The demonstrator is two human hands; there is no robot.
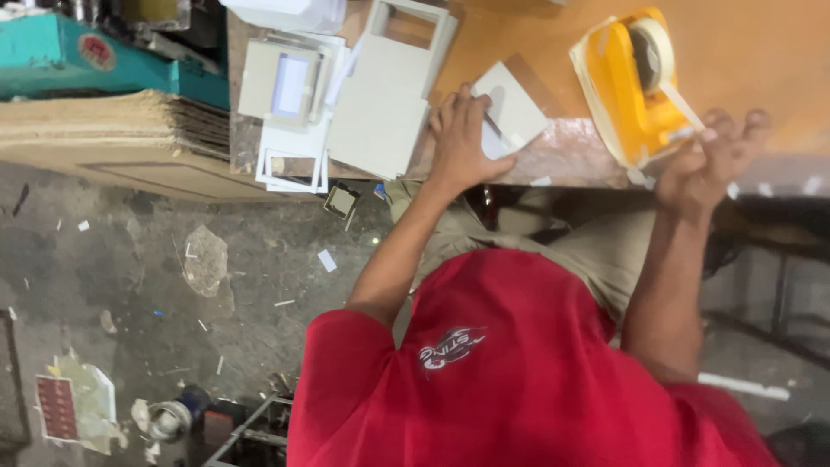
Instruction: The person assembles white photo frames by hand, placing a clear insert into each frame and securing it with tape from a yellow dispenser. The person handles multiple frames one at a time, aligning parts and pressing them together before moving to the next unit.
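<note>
L hand [461, 143] flat, open on grey card [516, 112]; R hand [711, 160] pinching tape strip [683, 105] from yellow dispenser [635, 86], blurry, prob. gripped; tape may twist/stick to fingers if pulled off-angle.

Red short-sleeved shirt [510, 363], khaki trousers [605, 251]

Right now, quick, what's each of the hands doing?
Left hand: open, pressing flat on a small grey cardboard square.
Right hand: pinching the strip of tape from the yellow plastic tape dispenser.
</note>
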